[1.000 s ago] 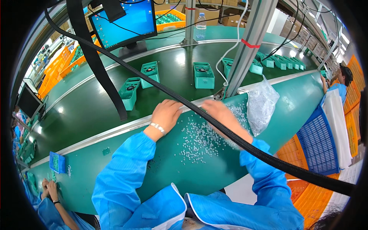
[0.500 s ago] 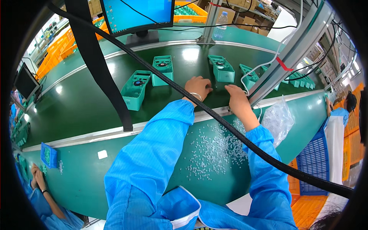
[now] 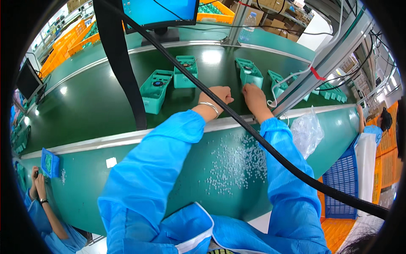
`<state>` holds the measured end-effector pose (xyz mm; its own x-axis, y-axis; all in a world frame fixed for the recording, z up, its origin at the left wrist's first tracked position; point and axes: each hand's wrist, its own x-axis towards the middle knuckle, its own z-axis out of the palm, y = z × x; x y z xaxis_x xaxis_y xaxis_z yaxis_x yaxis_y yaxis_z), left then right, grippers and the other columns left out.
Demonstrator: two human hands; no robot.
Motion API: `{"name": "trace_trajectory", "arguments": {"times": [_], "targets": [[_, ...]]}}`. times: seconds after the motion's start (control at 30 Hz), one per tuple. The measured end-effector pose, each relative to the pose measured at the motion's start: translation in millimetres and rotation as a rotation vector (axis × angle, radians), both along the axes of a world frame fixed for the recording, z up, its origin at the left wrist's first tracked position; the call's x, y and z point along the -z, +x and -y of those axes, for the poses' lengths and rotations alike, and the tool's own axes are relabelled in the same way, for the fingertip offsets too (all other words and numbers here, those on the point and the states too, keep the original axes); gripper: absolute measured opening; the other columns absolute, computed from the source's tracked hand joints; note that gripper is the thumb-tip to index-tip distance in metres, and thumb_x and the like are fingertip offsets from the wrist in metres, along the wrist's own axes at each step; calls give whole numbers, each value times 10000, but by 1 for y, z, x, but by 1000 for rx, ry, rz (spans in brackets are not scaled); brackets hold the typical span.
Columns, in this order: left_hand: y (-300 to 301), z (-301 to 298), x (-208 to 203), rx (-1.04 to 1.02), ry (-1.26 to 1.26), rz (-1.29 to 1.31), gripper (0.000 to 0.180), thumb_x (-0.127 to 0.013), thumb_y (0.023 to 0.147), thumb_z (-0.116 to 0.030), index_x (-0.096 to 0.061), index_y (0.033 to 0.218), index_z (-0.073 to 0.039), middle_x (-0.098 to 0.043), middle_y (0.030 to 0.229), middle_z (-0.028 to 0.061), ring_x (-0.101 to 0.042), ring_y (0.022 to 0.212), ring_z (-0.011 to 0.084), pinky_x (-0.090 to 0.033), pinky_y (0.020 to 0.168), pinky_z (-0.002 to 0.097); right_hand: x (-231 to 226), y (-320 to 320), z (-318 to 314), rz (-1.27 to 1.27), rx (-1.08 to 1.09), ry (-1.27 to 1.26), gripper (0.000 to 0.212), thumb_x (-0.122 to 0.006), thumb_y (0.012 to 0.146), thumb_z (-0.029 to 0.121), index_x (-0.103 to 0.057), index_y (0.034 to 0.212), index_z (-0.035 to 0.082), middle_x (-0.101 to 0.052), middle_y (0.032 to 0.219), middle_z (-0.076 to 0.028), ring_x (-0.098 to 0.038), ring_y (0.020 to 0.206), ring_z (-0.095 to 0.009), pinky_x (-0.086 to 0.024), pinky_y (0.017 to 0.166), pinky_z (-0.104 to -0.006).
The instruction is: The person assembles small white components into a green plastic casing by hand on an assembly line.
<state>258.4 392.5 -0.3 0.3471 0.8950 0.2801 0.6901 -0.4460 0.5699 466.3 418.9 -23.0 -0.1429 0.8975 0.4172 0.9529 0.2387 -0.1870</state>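
Observation:
My left hand (image 3: 216,97) is over the dark green belt, its fingers curled in. What it may hold is hidden. Close by on the right, my right hand (image 3: 255,100) has its fingers bent down and drawn together at the near end of a green plastic housing (image 3: 252,78). The fingertips overlap that housing's edge in the picture; I cannot tell if they touch it or pinch a small part. Small translucent pieces (image 3: 230,167) lie scattered on the green table (image 3: 177,207) beneath my forearms.
Two green housings (image 3: 153,98) with round dark inserts stand left on the belt (image 3: 93,106); more (image 3: 277,82) sit right, behind a metal post (image 3: 323,63). A clear plastic bag (image 3: 307,133) lies right. A black cable (image 3: 292,166) crosses the view. A co-worker's hands (image 3: 38,182) are near a blue bin (image 3: 50,163).
My right hand has moved forward and left to the near end of the housing, its fingers now bent down. My left hand's fingers have curled in more. The view has shifted slightly.

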Motion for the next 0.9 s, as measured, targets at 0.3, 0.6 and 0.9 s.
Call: {"name": "trace_trajectory", "arguments": {"times": [0.3,0.6,0.9], "targets": [[-123,158,-15,204,83,1,133,-745,861,-190,-682,867,-73,-665,848,102,-645,831,339,-501,715,456,-59,-61,145,-503,-620,-403,95,-762,831,121,-711,880,57,-684,884,-89,-649,863,-316,-515,785,-433],[-151,215,22,74,176,64,101,-794,812,-153,-710,825,-98,-642,803,62,-611,802,296,-498,717,421,-22,-111,196,-167,-785,-63,90,-807,782,149,-747,850,143,-632,861,4,-571,989,-232,-407,926,-412],[-144,200,21,-33,64,121,85,-800,815,-155,-750,857,-101,-631,775,54,-599,793,275,-486,699,414,-20,-107,186,-229,-615,-87,65,-792,827,177,-785,888,156,-723,905,10,-593,985,-247,-391,948,-415]]}}
